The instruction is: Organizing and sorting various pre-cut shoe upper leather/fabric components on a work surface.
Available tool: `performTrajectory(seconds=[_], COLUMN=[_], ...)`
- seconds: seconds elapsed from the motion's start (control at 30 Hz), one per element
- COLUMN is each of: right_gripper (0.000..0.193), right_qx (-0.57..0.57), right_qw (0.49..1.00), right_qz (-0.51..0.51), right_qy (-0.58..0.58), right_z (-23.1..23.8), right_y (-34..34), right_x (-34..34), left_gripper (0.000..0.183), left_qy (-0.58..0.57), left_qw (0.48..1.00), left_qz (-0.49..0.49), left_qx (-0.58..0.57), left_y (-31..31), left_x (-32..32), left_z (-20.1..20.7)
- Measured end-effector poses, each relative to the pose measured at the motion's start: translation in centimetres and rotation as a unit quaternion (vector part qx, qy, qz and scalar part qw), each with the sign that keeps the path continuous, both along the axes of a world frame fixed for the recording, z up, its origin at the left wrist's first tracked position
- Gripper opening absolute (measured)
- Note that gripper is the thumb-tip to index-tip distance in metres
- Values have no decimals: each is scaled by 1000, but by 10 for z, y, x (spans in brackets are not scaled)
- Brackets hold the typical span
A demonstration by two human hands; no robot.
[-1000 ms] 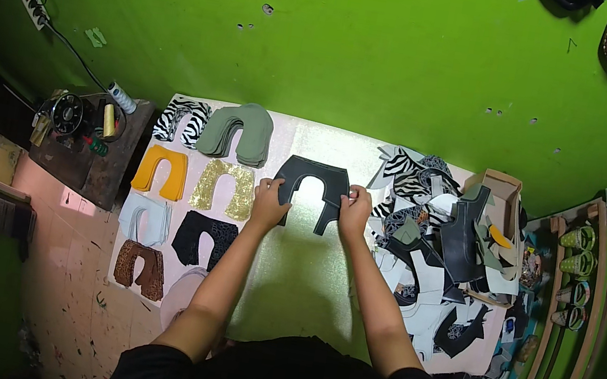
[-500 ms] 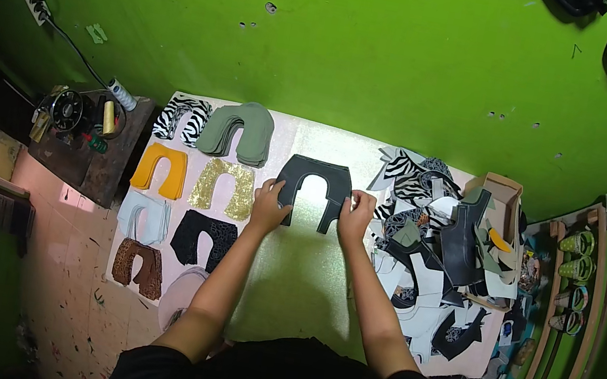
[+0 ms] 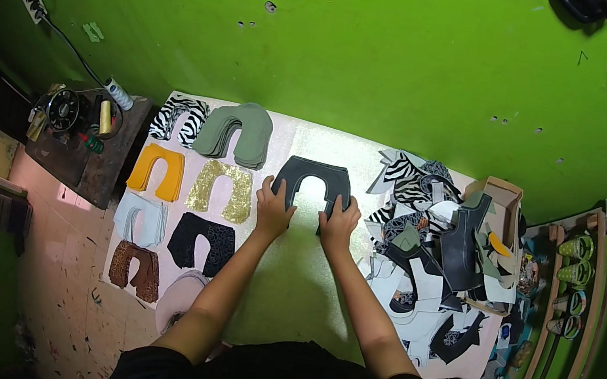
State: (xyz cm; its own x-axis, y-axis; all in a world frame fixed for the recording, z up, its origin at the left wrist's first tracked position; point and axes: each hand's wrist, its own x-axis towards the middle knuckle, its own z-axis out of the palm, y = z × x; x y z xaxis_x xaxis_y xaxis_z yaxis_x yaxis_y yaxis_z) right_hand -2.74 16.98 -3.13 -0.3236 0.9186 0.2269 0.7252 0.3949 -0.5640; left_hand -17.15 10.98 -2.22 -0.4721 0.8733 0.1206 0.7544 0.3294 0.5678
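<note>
A stack of dark grey U-shaped shoe upper pieces (image 3: 315, 168) lies on the table in front of me, its opening toward me. My left hand (image 3: 274, 207) grips its left leg, with the thumb at the inner edge and the fingers along the outer side. My right hand (image 3: 339, 221) holds the right leg the same way. The palms hide the lower ends of both legs. Left of my hands are similar stacks: gold glitter (image 3: 221, 190), black patterned (image 3: 202, 243), grey-green (image 3: 236, 132) and orange (image 3: 156, 171).
Zebra-print (image 3: 179, 119), white (image 3: 141, 219) and brown leopard (image 3: 136, 270) stacks line the table's left edge. Scraps (image 3: 419, 265) heap up on the right beside a cardboard box (image 3: 507, 193). A dark side table (image 3: 87, 161) holds thread spools. Sandals (image 3: 572, 271) hang on a wooden rack at right.
My right hand has shifted from the outer edge to a grip around the right leg, thumb now at the inner side. The left thumb also reaches further round its leg.
</note>
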Motion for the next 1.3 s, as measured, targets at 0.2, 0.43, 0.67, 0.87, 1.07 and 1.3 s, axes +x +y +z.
performTrajectory(seconds=[0.2,0.43,0.67,0.87,1.07,1.3], right_gripper=[43,29,25,24,27,38], right_qx=[-29,-49,-6,-50,-60,-24], right_qw=[991,968,962,959,971,991], right_qz=[-79,-77,-97,-111,-72,-29], right_qy=[101,234,255,255,221,127], right_z=[7,10,-7,-5,-6,20], right_y=[23,60,101,109,116,80], right_x=[-11,-26,-44,-55,-50,-24], left_gripper=[61,59,62,68,71,70], left_qy=[-4,-57,2,15,28,-14], left_qw=[998,994,997,999,997,997], left_qz=[7,25,-11,-21,-20,-15], left_qx=[60,95,74,-34,-62,-77], left_y=[15,27,39,42,44,30], left_x=[-6,-16,-4,-6,0,10], left_z=[-9,-12,4,-8,-7,3])
